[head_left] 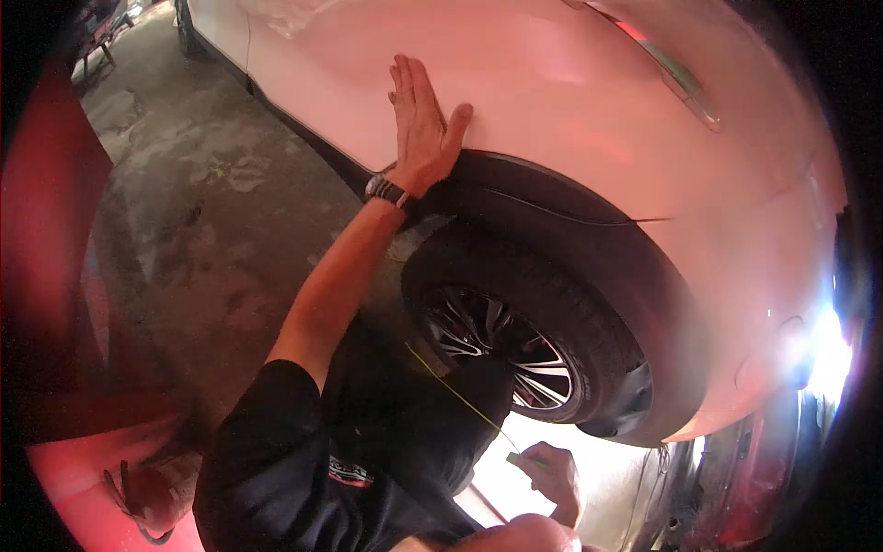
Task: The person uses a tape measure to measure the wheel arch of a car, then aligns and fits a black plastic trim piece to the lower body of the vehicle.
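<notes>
My left hand (425, 129), with a watch (388, 190) on its wrist, lies flat against the pale car body panel (543, 101) just above the wheel arch. Its fingers are stretched out and the thumb is apart. Low in the view, my right hand (552, 474) is closed around a small green piece (515, 457), partly hidden by the fingers. From that piece a thin yellow-green strand (460, 397) runs up and left across my dark clothing. Beyond my lap is the car's wheel (543, 368), with a dark tyre and a black and silver spoked rim.
A dark wheel arch trim (552, 198) curves over the tyre. The tail light (676, 78) sits at the upper right. Grey, stained floor (202, 221) spreads to the left, beside a red surface (46, 248). A bright lamp (828, 354) glares at the right edge.
</notes>
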The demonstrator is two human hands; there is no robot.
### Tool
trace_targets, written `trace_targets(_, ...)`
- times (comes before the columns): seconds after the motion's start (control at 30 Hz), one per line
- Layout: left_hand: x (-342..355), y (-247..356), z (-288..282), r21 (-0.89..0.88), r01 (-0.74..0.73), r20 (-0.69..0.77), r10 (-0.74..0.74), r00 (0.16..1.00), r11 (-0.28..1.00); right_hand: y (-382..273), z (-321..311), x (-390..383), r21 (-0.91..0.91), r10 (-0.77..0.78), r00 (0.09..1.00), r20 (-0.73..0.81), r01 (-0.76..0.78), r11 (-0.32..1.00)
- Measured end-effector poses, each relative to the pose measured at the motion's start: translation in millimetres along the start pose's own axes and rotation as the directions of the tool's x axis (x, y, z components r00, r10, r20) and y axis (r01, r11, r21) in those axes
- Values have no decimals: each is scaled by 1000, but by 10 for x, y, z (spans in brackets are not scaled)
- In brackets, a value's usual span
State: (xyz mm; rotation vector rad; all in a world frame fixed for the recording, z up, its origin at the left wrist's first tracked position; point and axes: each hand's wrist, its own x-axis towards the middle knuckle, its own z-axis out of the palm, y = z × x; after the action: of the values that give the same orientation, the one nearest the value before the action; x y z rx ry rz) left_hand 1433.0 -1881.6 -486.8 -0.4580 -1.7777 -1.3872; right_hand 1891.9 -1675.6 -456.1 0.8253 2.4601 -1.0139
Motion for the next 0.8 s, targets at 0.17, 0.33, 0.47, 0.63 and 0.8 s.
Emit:
trace_targets(0.17, -282, 81, 52, 19, -21, 4, 21, 1000, 1000, 55, 58, 84, -4, -81, 997, -7, 81, 997)
trace_targets(0.33, -543, 188, -19, -42, -21, 74, 24, 997, 999, 159, 18, 170, -103, 47, 997, 59, -40, 994)
trace_targets(0.47, -173, -76, -68, 16, 103, 3, -103, 995, 995, 206, 5, 166, -112, 41, 996, 76, -33, 993)
trace_targets(0.63, -129, -95, -11, -20, 83, -19, -84, 996, 996, 310, 41, 175, -103, -79, 996, -35, 75, 992)
trace_targets(0.8, -413, 25, -33, -46, 85, 42, -83, 996, 995, 55, 0, 105, -72, -34, 998, -44, 31, 997)
